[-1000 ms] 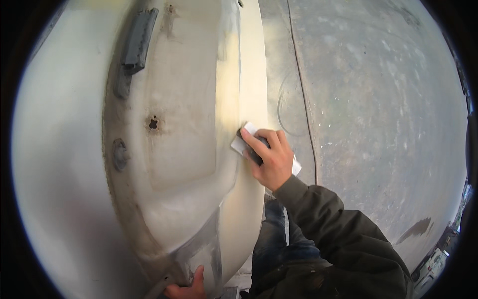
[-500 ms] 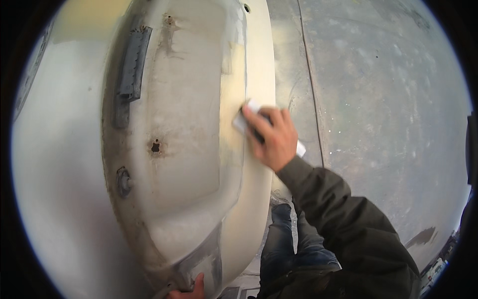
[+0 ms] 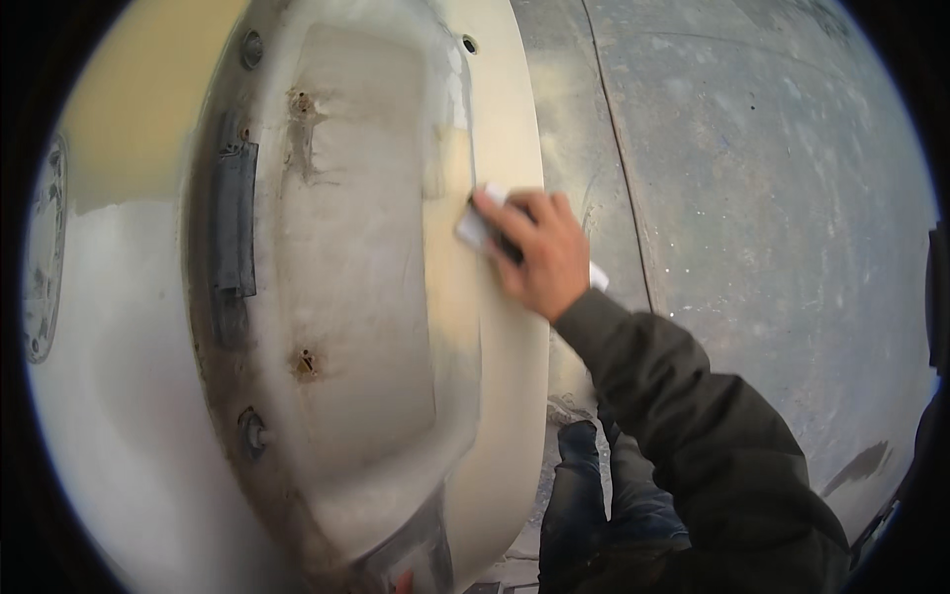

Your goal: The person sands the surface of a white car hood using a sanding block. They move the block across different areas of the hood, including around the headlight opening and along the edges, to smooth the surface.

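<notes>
My right hand (image 3: 542,252) is closed around a dark sanding block wrapped in a white sheet (image 3: 475,226). The block's front end rests on the cream-yellow outer band of a car body panel (image 3: 505,396), next to the ridge that borders the recessed middle. Part of the white sheet sticks out behind my wrist. At the bottom edge only a fingertip of my left hand (image 3: 404,582) shows, by the grey patch (image 3: 421,540) at the panel's near end. The rest of that hand is out of the picture.
A dark bracket (image 3: 236,220) and a round fitting (image 3: 253,434) sit along the panel's left groove. Rusty-edged holes (image 3: 305,364) mark the recess. Pale bodywork (image 3: 129,327) lies further left. On the right is a grey floor (image 3: 772,228) with a dark seam.
The panel has shifted down in the view. My right hand has slid the sanding block farther along the cream band, away from me. My left hand has mostly dropped out of the picture.
</notes>
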Action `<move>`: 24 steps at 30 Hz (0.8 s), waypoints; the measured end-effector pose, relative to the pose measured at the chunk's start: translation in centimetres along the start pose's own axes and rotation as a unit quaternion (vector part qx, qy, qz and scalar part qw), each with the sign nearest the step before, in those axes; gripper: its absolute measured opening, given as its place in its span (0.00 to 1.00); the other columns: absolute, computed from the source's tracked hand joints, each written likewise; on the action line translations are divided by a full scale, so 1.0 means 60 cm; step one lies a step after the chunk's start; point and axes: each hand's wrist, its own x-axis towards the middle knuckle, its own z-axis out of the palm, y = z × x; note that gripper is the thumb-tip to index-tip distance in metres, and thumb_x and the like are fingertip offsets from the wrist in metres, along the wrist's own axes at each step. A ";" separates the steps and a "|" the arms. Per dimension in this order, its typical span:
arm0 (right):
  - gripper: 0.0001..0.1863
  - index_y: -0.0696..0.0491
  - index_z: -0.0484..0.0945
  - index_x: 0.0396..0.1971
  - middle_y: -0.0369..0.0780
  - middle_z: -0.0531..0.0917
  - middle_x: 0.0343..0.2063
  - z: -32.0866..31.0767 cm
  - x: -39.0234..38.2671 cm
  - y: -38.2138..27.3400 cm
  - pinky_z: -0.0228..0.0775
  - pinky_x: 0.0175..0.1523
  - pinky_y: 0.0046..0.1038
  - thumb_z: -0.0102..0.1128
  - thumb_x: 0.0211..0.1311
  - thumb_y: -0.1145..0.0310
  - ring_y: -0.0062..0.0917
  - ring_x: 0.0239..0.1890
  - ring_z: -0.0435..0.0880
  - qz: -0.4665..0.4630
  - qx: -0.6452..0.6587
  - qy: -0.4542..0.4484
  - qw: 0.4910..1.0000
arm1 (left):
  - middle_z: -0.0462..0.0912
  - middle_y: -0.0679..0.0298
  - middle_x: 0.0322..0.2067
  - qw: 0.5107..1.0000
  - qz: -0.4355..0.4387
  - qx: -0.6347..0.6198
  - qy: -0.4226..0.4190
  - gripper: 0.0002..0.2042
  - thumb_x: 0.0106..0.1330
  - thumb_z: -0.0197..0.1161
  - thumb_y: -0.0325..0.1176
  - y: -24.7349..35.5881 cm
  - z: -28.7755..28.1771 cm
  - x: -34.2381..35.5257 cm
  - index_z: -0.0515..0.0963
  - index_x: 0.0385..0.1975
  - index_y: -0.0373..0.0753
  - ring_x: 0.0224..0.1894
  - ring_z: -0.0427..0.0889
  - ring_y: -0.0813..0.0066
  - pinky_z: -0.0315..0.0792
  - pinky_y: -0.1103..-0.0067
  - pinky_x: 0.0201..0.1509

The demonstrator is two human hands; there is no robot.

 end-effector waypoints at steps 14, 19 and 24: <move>0.28 0.40 0.83 0.61 0.37 0.80 0.44 0.024 0.114 0.038 0.76 0.45 0.35 0.71 0.58 0.72 0.36 0.44 0.78 0.041 -0.033 -0.002 0.999 | 0.87 0.40 0.48 0.986 -0.089 0.105 -0.090 0.43 0.46 0.87 0.56 -0.025 0.005 -0.023 0.82 0.55 0.26 0.49 0.87 0.43 0.80 0.57 0.52; 0.32 0.38 0.83 0.61 0.36 0.78 0.41 0.012 0.051 -0.006 0.76 0.44 0.37 0.73 0.52 0.73 0.35 0.44 0.77 0.038 -0.016 -0.065 0.997 | 0.87 0.43 0.40 0.995 -0.021 0.077 -0.060 0.44 0.45 0.86 0.61 -0.023 0.005 -0.028 0.83 0.50 0.25 0.41 0.86 0.41 0.80 0.56 0.45; 0.28 0.38 0.83 0.62 0.36 0.80 0.43 0.030 0.161 0.048 0.77 0.46 0.35 0.70 0.60 0.70 0.34 0.45 0.78 0.068 -0.066 -0.001 0.995 | 0.83 0.51 0.28 0.907 0.104 0.379 -0.150 0.42 0.42 0.85 0.65 -0.125 0.025 -0.086 0.84 0.38 0.26 0.29 0.82 0.46 0.77 0.56 0.35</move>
